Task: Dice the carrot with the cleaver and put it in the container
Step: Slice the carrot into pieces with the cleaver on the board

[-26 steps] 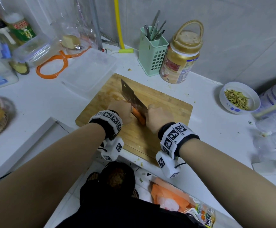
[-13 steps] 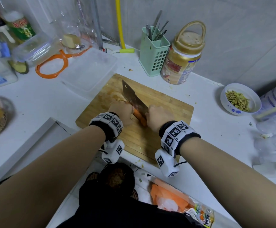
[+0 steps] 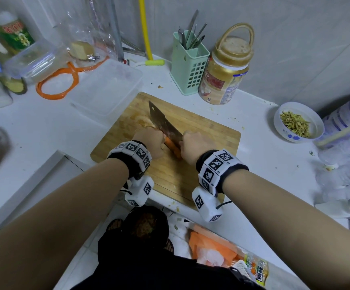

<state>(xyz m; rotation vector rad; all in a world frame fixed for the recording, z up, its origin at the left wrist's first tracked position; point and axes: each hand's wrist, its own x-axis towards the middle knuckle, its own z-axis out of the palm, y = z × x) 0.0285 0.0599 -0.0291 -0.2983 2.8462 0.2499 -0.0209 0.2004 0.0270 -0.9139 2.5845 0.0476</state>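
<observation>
- White countertop (image 3: 34, 130) carries everything in view; wall behind it is tiled grey.
- Bamboo cutting board (image 3: 207, 135) lies at an angle in the middle of the counter, near edge just at the counter's front.
- Clear plastic container (image 3: 107, 91), rectangular, sits just beside the board's far left corner; nothing visible inside it.
- Gold-lidded jar (image 3: 224, 76) with a handle stands behind the board, touching or just beside a mint green utensil holder (image 3: 187, 68) with metal tools in it.
- Small white bowl (image 3: 298, 122) of yellowish-green shreds sits right of the board, well apart from it.
- Cleaver (image 3: 163, 126) blade is on the board, tip pointing away, edge down against the carrot.
- Right hand (image 3: 195, 146) curled tight round the cleaver handle, which is hidden under it.
- Left hand (image 3: 150, 142) fingers curled down onto the carrot, holding it against the board just left of the blade.
- Carrot (image 3: 173, 147) lies on the board between both hands; only a short orange stretch shows.
- Both wrists wear black-and-white marker bands.
</observation>
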